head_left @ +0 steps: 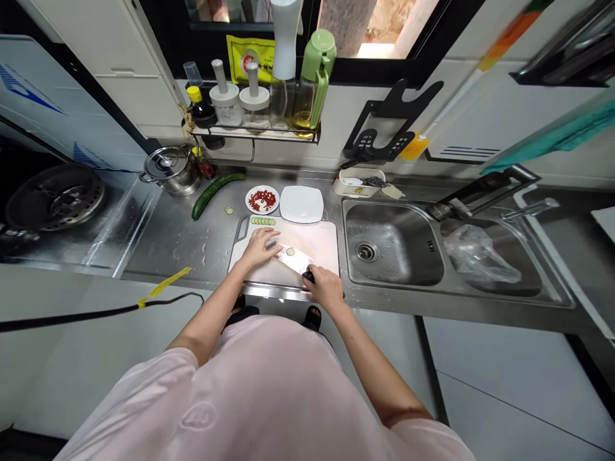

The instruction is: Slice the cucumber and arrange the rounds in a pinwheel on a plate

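Note:
A white cutting board lies on the steel counter. My right hand is wrapped round the black handle of a knife, whose broad blade lies nearly flat over the board with a round cucumber slice on it. At the blade's far end, my left hand has its fingers bent beside a small dark-green piece; whether it grips that is hard to see. A row of cucumber slices lies along the board's back edge. Behind the board are a plate of chopped red pieces and a white square plate.
A whole cucumber and a steel pot are at the back left. A double sink lies to the right, with a plastic bag in its right basin. Bottles and jars stand on a wall rack.

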`<state>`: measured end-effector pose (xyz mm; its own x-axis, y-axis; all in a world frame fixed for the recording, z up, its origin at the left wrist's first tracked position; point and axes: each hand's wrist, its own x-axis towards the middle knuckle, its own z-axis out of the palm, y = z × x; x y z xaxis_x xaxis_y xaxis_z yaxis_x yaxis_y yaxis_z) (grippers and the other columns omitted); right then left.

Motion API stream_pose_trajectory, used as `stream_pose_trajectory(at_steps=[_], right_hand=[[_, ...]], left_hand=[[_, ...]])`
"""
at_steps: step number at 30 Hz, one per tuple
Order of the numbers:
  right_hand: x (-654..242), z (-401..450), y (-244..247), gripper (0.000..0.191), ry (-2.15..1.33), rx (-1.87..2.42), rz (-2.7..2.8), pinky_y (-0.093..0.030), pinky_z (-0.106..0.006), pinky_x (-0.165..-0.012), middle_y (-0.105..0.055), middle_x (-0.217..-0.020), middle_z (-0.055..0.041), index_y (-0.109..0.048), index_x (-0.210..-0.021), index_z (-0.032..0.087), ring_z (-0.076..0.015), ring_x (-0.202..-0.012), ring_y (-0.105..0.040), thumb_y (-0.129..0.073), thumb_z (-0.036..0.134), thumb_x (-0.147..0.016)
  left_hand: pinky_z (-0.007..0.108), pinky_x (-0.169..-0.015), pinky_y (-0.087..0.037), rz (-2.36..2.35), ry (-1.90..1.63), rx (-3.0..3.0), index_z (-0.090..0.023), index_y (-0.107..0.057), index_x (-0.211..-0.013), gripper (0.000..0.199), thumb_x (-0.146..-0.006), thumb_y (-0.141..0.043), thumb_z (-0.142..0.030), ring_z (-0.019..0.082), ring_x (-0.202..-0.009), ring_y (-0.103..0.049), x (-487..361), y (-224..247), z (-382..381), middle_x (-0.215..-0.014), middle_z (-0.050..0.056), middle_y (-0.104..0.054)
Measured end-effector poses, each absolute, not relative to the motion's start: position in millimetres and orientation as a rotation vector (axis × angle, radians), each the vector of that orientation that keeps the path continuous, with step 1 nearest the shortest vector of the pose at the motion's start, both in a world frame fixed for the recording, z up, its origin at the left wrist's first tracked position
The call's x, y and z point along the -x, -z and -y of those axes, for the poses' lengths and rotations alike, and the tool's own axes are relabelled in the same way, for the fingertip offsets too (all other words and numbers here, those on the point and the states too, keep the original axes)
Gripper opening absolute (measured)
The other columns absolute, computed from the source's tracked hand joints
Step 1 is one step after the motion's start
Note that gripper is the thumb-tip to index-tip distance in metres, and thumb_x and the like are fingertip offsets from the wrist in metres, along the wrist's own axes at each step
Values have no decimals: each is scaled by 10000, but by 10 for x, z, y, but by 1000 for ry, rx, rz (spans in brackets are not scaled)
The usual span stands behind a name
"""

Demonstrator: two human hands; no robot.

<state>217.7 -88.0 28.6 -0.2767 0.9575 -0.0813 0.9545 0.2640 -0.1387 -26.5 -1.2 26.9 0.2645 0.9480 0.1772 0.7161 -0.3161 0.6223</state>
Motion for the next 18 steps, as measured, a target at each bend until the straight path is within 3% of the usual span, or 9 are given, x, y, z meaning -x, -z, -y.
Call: stream_pose_trajectory(at_steps=[6, 12, 18], right_hand=[[-2179, 884, -322, 274, -167, 1812, 2501, -258, -281, -648, -637, -847, -56, -583, -1044, 201, -191, -767, -545, -490, 401, -881], [-2191, 908, -302, 243, -115, 1808, 2500, -253, -285, -648, -633, -831, -48, -586, -1019, 203, -190, -757, -541, -497, 380, -879], [-2186, 941, -269, 252, -185, 1849, 2490, -268, -278, -649, -640, -840, -49, -583, -1027, 202, -189, -771, -551, -508, 384, -869]], left_hand=[[429, -1038, -291, -1331, -507, -2274, -286, -663, -1060, 351, -776, -593, -480, 254, -1191, -402, 118, -377, -32, -1226, 50, -524], [403, -1021, -290, -1230, -465, -2267, -264, -674, -969, 231, -802, -578, -392, 224, -1152, -446, 14, -394, -60, -1195, 46, -552], [333, -903, -390, -1244, -580, -2125, -211, -646, -830, 108, -761, -600, -279, 186, -954, -539, -72, -383, -26, -955, 33, -628]])
